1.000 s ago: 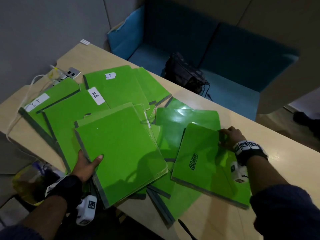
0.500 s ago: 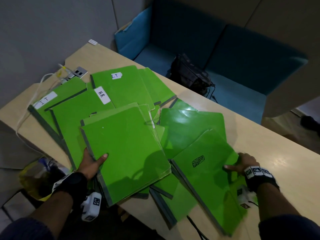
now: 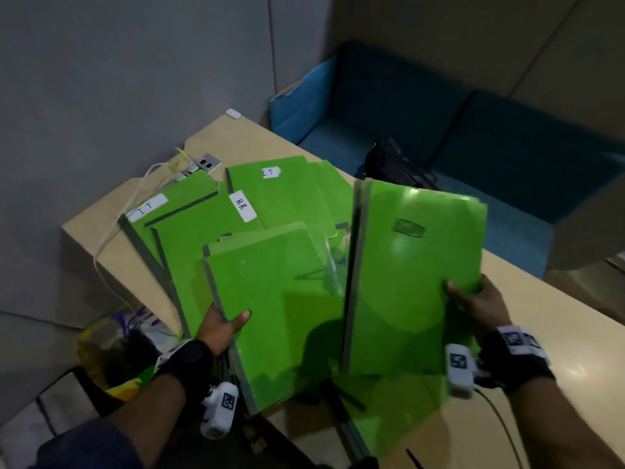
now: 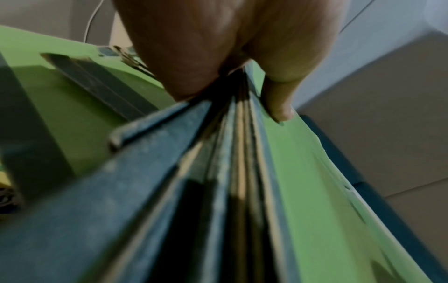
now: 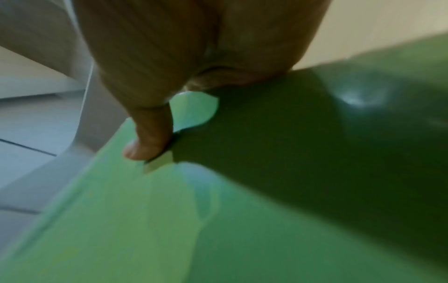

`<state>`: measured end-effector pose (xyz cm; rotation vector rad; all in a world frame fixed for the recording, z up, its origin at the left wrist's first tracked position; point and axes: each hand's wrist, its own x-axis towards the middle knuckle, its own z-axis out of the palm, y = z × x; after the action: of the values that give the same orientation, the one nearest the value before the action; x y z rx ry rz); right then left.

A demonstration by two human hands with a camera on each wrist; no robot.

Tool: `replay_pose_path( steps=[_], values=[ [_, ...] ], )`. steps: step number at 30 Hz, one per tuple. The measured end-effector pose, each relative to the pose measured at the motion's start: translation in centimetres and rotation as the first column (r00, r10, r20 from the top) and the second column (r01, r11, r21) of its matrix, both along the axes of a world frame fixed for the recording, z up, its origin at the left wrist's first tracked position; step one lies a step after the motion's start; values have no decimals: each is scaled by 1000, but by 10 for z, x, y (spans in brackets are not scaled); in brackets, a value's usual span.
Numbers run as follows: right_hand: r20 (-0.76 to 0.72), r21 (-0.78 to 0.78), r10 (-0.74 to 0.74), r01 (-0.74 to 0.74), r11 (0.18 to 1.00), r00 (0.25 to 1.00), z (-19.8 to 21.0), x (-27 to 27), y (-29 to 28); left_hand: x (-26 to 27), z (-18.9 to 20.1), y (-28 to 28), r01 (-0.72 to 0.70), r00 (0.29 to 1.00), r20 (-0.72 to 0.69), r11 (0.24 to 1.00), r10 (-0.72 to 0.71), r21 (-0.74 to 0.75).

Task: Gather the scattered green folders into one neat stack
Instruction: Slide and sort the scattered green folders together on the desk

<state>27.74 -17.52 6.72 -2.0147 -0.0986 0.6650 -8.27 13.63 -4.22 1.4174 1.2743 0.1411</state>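
Observation:
Several green folders lie overlapped on the wooden table [image 3: 527, 319]. My left hand [image 3: 225, 324] grips the near edge of a small stack of green folders [image 3: 274, 299], thumb on top; the left wrist view shows the stack's grey spines [image 4: 218, 172] under that thumb [image 4: 278, 103]. My right hand [image 3: 473, 299] pinches the right edge of a lifted green folder [image 3: 412, 275] with a dark scribble, held tilted above the table. In the right wrist view the thumb [image 5: 148, 137] presses on that folder [image 5: 169, 220]. Folders labelled IT [image 3: 148, 206] and HR [image 3: 241, 206] lie behind.
A white cable [image 3: 111, 228] and a socket plate [image 3: 206, 162] sit at the table's far left corner. A blue sofa [image 3: 507, 157] with a black bag [image 3: 395, 164] stands beyond the table. A yellow bag [image 3: 111, 346] sits on the floor at left.
My right hand slid the scribbled folder toward me, then lifted it off the table and tilted it up. The left hand kept its grip on the stack.

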Motion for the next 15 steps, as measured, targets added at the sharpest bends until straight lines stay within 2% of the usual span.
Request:
replay_pose_path(
  steps=[4,7,10,12,15],
  values=[
    [-70,-44,78,-81,996,995,-22,-44,79,2,4,-7,-21,1000,19,999,22,-24],
    [-119,-131,203,-218,967,972,-40,-68,122,8,15,-14,-62,998,20,998,62,-22],
    [-43,-267,383,-380,885,923,-55,-84,152,9,20,-18,-132,990,40,987,136,-86],
    [-30,-314,470,-455,833,882,-64,-99,166,8,23,-18,-104,992,52,988,111,-113],
    [13,-528,612,-514,676,791,-75,-122,175,9,30,-18,-57,998,2,996,57,-68]
  ],
)
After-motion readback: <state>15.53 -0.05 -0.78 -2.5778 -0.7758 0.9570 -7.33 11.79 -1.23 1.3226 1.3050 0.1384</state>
